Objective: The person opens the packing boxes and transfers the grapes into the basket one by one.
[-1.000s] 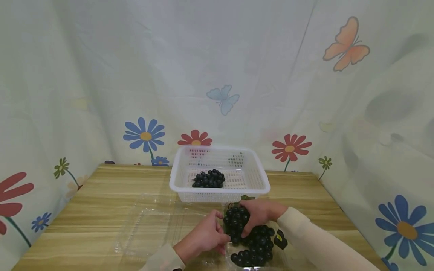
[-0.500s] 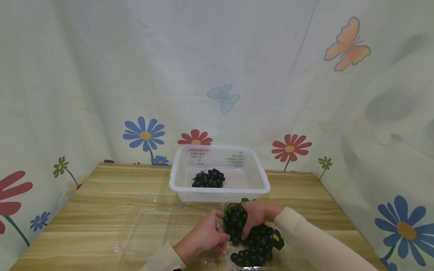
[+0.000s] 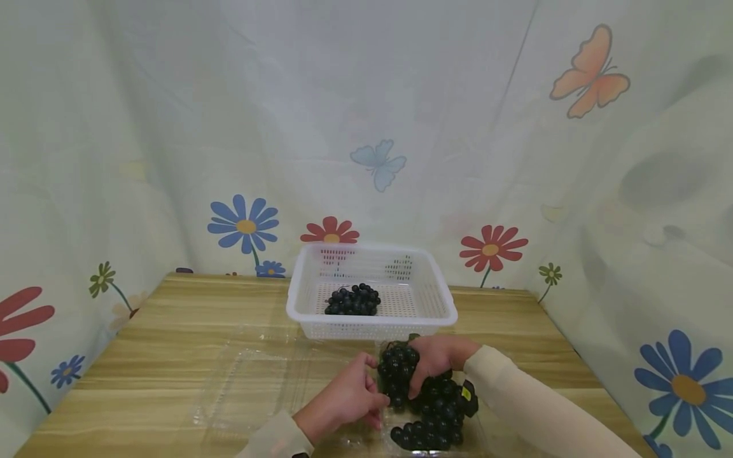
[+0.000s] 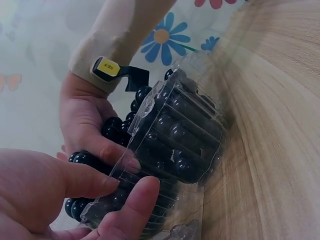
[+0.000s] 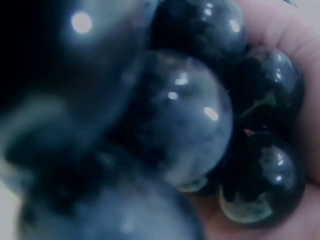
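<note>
My left hand (image 3: 349,394) pinches the near-left wall of a clear plastic clamshell box (image 4: 170,135), thumb and a finger on either side of the rim. Inside that box lie bunches of shiny black grapes (image 3: 436,413), piled up to the rim and above it. My right hand (image 3: 434,359) reaches in from the right and grips a bunch of black grapes (image 3: 397,369) at the far left of the box. Its thumb lies along the fruit; its other fingers are hidden by the grapes. Large round grapes (image 5: 185,115) press against the right palm in the right wrist view.
A white perforated basket (image 3: 378,327) stands behind the box, with one dark bunch of grapes (image 3: 352,300) in it. The box's clear lid (image 3: 246,388) lies spread out flat to the left on the wooden table (image 3: 143,356). A flowered curtain (image 3: 298,114) hangs behind.
My right hand and wrist have shifted slightly while holding the bunch, and the nearer grapes have moved a little. The left hand, the basket and the lid stay put.
</note>
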### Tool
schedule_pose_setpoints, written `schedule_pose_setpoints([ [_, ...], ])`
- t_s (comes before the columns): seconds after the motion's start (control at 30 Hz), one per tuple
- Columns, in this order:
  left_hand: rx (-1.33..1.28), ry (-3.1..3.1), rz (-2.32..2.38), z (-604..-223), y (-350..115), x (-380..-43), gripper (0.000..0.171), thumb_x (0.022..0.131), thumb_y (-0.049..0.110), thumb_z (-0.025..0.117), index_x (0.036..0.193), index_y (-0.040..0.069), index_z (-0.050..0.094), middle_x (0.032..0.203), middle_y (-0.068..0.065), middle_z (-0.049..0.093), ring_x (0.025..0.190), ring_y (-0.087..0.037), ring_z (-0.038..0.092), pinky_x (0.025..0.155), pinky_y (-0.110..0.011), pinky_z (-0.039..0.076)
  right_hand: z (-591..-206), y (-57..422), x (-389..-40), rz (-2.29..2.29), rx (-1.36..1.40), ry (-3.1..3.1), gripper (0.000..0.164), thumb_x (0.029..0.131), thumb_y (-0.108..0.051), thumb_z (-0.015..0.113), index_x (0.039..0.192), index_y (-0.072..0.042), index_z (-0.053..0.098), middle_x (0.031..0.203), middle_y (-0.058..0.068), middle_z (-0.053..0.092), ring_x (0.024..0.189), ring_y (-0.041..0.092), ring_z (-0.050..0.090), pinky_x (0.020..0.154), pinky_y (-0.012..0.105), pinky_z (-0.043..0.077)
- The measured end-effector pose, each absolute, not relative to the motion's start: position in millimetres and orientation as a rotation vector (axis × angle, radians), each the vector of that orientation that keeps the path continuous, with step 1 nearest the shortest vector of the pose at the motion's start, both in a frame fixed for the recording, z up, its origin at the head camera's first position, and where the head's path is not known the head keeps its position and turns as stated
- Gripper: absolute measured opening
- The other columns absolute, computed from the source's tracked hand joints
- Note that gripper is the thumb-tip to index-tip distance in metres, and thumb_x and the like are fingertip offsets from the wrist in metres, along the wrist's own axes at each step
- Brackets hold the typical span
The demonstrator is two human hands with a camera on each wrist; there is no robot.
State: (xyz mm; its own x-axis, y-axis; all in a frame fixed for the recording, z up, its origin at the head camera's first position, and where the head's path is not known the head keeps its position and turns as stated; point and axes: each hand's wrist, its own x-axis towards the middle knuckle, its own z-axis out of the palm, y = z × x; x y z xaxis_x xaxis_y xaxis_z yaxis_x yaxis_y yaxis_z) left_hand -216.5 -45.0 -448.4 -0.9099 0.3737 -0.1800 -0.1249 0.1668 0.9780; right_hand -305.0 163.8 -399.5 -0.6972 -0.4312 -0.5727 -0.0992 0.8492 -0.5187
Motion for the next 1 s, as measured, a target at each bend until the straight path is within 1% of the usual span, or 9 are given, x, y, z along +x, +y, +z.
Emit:
schedule_pose_setpoints([
  [0.17,0.246,2.078,1.783,-448,-45,-217,0.061,0.086,-0.008,0.072,0.136,-0.002,0.036,0.083,-0.015,0.060,0.050,-0.018,0.064,0.052,-0.036,0.061,-400,166,-303,-0.650,-0.372,2.259,0.052,0.073,-0.012,0.088,0.119,-0.017,0.063,0.115,0.001,0.069,0.112,0.025,0.064,0.107,0.061,0.049],
  [0.33,0.223,2.087,1.746,-447,-45,-218,0.063,0.087,-0.006,0.072,0.138,-0.002,0.036,0.086,-0.015,0.059,0.051,-0.018,0.064,0.052,-0.034,0.060,-399,167,-302,-0.691,-0.378,2.243,0.049,0.073,-0.013,0.087,0.116,-0.016,0.066,0.112,0.001,0.069,0.108,0.025,0.065,0.105,0.060,0.051],
  [0.5,0.219,2.088,1.733,-447,-45,-219,0.061,0.088,-0.004,0.072,0.137,-0.002,0.036,0.087,-0.015,0.059,0.052,-0.017,0.065,0.052,-0.033,0.060,-397,171,-302,-0.717,-0.358,2.254,0.051,0.072,-0.014,0.087,0.118,-0.017,0.065,0.113,0.002,0.069,0.107,0.025,0.065,0.103,0.060,0.052],
  [0.7,0.255,2.111,1.728,-446,-46,-218,0.061,0.088,-0.004,0.073,0.137,-0.003,0.036,0.085,-0.015,0.061,0.052,-0.018,0.065,0.053,-0.036,0.061,-391,173,-303,-0.775,-0.377,2.228,0.052,0.074,-0.015,0.084,0.121,-0.016,0.063,0.115,0.003,0.068,0.109,0.025,0.064,0.104,0.062,0.051],
  [0.9,0.268,2.107,1.743,-445,-45,-216,0.061,0.088,-0.005,0.072,0.137,-0.006,0.036,0.084,-0.016,0.062,0.053,-0.018,0.065,0.054,-0.037,0.062,-386,177,-303,-0.840,-0.378,2.225,0.057,0.072,-0.014,0.085,0.124,-0.016,0.061,0.118,0.005,0.067,0.111,0.027,0.064,0.102,0.064,0.051],
  [0.93,0.272,2.105,1.752,-445,-45,-216,0.061,0.088,-0.006,0.072,0.137,-0.006,0.036,0.083,-0.016,0.062,0.052,-0.018,0.065,0.054,-0.037,0.062,-385,178,-303,-0.856,-0.379,2.230,0.059,0.072,-0.014,0.085,0.126,-0.016,0.061,0.120,0.005,0.067,0.112,0.027,0.063,0.102,0.064,0.051],
  [1.0,0.280,2.106,1.764,-445,-45,-215,0.060,0.088,-0.007,0.071,0.136,-0.007,0.036,0.082,-0.016,0.062,0.051,-0.018,0.064,0.054,-0.037,0.062,-384,180,-303,-0.918,-0.389,2.245,0.068,0.070,-0.013,0.088,0.132,-0.018,0.058,0.127,0.005,0.064,0.118,0.029,0.061,0.105,0.067,0.047],
])
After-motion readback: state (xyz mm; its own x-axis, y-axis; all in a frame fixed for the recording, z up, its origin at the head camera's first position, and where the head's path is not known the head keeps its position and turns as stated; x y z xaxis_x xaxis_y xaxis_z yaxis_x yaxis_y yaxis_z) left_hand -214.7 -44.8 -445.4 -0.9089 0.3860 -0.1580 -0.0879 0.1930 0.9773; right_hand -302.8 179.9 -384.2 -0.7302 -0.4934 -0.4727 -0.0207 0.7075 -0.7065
